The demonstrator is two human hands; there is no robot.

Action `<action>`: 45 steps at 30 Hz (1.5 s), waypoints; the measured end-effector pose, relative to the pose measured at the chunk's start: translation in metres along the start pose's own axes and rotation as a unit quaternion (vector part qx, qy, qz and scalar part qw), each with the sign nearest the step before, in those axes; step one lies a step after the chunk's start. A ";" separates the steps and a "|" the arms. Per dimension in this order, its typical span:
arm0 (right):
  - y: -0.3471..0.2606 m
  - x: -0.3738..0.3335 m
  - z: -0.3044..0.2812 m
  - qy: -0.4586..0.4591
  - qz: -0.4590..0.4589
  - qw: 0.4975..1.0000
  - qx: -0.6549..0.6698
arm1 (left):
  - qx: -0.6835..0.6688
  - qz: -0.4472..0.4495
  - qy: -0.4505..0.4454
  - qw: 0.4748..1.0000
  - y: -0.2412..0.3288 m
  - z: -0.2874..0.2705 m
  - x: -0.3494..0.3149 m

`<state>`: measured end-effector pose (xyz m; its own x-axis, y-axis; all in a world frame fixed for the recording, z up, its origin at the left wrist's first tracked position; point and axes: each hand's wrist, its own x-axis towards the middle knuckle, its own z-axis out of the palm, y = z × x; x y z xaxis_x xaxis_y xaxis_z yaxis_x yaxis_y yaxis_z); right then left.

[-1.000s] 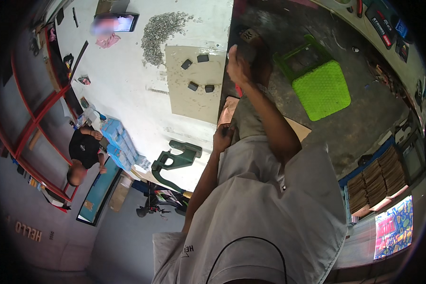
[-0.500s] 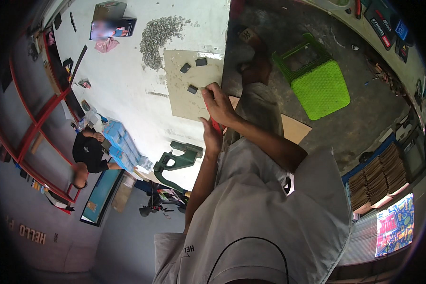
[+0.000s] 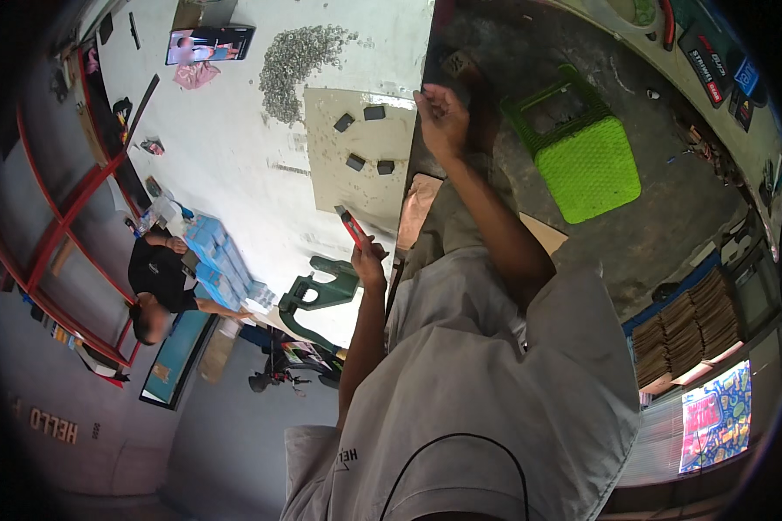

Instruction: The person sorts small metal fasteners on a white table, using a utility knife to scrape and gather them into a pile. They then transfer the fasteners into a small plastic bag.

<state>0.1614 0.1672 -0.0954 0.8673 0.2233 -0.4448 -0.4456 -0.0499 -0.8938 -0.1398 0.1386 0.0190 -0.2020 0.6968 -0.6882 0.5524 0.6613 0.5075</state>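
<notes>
My left hand is closed around a red utility knife, whose tip points away from me over the white table. My right hand is raised at the table's right edge with its fingers apart, and I see nothing in it. Several small black blocks lie spread out on a beige board. The closest block to me sits near the board's right side, below my right hand. A piece of brown sheet is by the table edge between my arms.
A pile of small metal rings lies beyond the board. A dark green metal press stands left of my left forearm. Far left are a phone, light blue stacks and another person. A green stool stands right.
My hands have parted: the right moved up and away, the left drew back leftward with the knife now in plain view. Another black block now shows on the board.
</notes>
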 end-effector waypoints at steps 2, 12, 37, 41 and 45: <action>0.007 0.002 -0.001 -0.007 0.011 1.000 0.025 | 0.008 -0.020 -0.009 1.000 -0.013 -0.010 -0.002; -0.004 0.010 -0.007 -0.050 0.075 0.996 0.018 | 0.012 -0.019 -0.059 0.998 -0.004 0.012 -0.002; -0.028 0.012 0.000 -0.025 -0.049 0.970 -0.236 | 0.029 -0.002 -0.086 0.996 0.004 0.022 -0.015; -0.021 0.019 -0.006 -0.050 -0.031 0.975 -0.216 | 0.035 0.009 -0.087 0.996 0.004 0.026 -0.019; -0.043 0.019 -0.004 -0.061 0.016 0.995 -0.082 | 0.017 -0.007 -0.080 0.997 -0.002 0.024 -0.015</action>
<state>0.1981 0.1693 -0.0660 0.8159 0.3347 -0.4714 -0.4213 -0.2143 -0.8813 -0.1188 0.1199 0.0157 -0.0792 0.6320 -0.7709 0.5772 0.6596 0.4814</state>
